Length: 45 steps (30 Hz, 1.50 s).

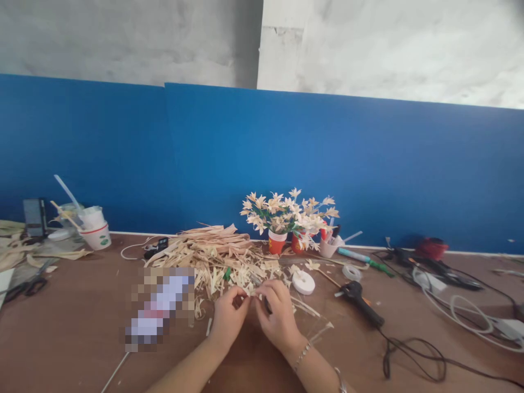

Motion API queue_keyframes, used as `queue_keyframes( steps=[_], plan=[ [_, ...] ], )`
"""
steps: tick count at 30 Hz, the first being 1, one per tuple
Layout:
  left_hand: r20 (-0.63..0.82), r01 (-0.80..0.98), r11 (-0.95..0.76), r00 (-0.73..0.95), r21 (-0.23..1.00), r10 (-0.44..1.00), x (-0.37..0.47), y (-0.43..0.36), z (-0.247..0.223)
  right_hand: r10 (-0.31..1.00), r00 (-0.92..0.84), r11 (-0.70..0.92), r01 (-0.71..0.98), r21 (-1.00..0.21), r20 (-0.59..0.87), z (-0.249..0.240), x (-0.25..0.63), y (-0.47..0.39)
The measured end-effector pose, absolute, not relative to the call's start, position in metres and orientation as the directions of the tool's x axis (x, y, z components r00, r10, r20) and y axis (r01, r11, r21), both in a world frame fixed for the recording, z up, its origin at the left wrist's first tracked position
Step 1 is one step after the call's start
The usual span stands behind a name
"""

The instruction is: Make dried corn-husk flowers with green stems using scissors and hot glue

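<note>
My left hand (pixel 230 317) and my right hand (pixel 278 316) meet in front of a pile of dried pale husk strips (pixel 221 245). Both are closed, thumbs against fingertips, pinching a small pale husk piece (pixel 250 292) between them. Something dark shows inside my right palm, too hidden to name. Just right of my right hand lies a white roll of tape (pixel 303 283). Behind it, pale husk flowers (pixel 286 210) with green stems stand in a red paper cup (pixel 277 243) and a second red cup beside it.
A black glue gun (pixel 360 303) lies to the right, its cable looping toward the front. White cables (pixel 454 311) tangle farther right. A pixelated phone-like shape (pixel 159 308) is left of my hands. Scissors (pixel 28 286) and a white cup (pixel 96 236) are far left. A blue partition (pixel 204 153) backs the table.
</note>
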<state>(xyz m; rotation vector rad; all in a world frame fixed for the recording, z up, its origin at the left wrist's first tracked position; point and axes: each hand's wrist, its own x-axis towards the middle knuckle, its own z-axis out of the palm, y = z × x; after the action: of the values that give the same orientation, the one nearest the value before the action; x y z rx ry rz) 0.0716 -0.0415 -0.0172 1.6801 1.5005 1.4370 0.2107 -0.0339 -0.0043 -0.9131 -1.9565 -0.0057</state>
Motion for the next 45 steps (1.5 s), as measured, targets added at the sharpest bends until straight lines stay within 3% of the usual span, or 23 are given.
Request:
queue_keyframes(
  steps=[7,14,29,39,45],
  plan=[
    [0.222,0.098,-0.219,-0.022,0.971,0.975,0.0725,-0.0363,-0.0198,0.591,-0.284,0.715,0.618,-0.327,0.755,-0.0079,0.2138,-0.0288],
    [0.106,-0.139,-0.097,0.06,0.986,0.993,0.0725,-0.0351,-0.0191,0.6,-0.283,0.707,0.624,-0.332,0.748,-0.0053,0.2145,-0.0294],
    [0.068,-0.133,-0.065,0.012,0.989,0.998,0.0719,-0.0336,-0.0205,0.547,-0.334,0.793,0.501,-0.347,0.768,-0.0057,0.2129,-0.0301],
    [0.159,0.052,-0.158,-0.016,0.986,0.987,0.0699,-0.0334,-0.0196,0.573,-0.321,0.787,0.472,-0.397,0.754,-0.008,0.214,-0.0292],
    [0.179,0.069,-0.176,-0.032,0.982,0.983,0.0689,-0.0323,-0.0223,0.593,-0.315,0.787,0.42,-0.452,0.741,-0.0032,0.2137,-0.0331]
  ],
)
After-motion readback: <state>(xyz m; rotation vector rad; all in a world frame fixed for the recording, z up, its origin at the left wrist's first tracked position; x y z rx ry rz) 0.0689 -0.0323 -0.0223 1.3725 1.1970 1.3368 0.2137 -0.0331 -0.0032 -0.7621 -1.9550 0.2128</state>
